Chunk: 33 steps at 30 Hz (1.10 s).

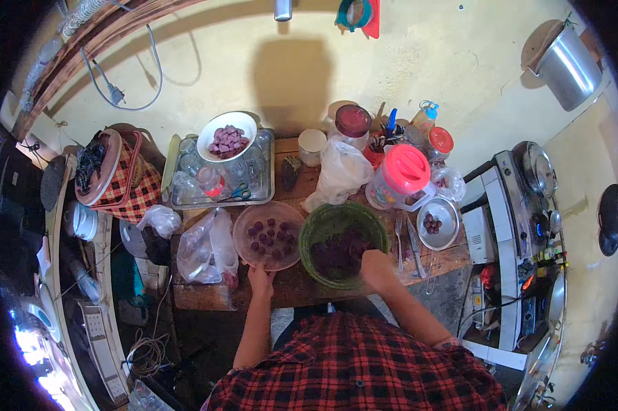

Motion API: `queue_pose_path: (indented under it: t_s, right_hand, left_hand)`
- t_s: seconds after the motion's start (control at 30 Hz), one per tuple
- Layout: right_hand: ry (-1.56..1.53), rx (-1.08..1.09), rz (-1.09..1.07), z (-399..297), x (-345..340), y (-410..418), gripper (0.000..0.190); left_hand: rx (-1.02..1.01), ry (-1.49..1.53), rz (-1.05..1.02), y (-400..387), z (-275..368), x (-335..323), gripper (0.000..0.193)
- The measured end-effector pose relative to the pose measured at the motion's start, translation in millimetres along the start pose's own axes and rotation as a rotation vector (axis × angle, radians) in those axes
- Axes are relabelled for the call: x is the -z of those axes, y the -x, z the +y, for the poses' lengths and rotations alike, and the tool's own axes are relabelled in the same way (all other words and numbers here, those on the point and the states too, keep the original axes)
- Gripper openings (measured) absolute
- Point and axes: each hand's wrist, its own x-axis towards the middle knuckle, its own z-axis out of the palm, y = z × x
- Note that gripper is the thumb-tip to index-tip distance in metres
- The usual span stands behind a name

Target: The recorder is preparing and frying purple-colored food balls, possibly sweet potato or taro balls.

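Note:
My left hand (260, 281) grips the near rim of a round pinkish plastic plate (288, 218). Several small dark purple balls (271, 232) are spread over that plate. To its right, and close against it, stands a green plastic basin (313, 262) with a dark purple mash (342, 251) in its lower part. My right hand (379, 272) reaches over the basin's near right rim; it is blurred, and its fingertips are lost against the dark mash. Whether those fingers hold anything does not show.
A small strainer (434, 241) with purple balls, a knife (415, 251) and a fork (399, 244) lie right. Behind stand a pink-lidded pitcher (404, 172) and a metal tray (224, 200) bearing glasses and a bowl (209, 131) of purple chunks. A lit stove (517, 205) is far right.

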Motion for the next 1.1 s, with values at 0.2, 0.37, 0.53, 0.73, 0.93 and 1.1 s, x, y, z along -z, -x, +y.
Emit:
queue_pose_path:
  t_s: [0.2, 0.37, 0.53, 0.73, 0.93, 1.1]
  right_hand:
    - [-0.004, 0.060, 0.166, -6, 18, 22, 0.028]
    - [-0.189, 0.258, 0.429, 30, 25, 41, 0.042]
    - [-0.414, 0.411, 0.469, 91, 43, 93, 0.041]
    - [-0.591, 0.301, 0.561, 187, 49, 177, 0.036]
    - [-0.847, 0.255, 0.816, 263, 97, 267, 0.035]
    - [-0.571, 0.180, 1.109, 334, 122, 323, 0.029]
  left_hand:
    - [-0.058, 0.132, 0.031, 50, 29, -17, 0.030]
    - [-0.306, 0.164, 0.086, 106, 58, -56, 0.035]
    - [-0.395, 0.162, 0.014, 137, 76, -78, 0.036]
    - [-0.307, 0.108, -0.294, 193, 38, -138, 0.035]
    - [0.016, -0.140, -0.654, 260, -68, -225, 0.040]
    - [0.306, -0.153, -0.946, 343, -153, -300, 0.042]
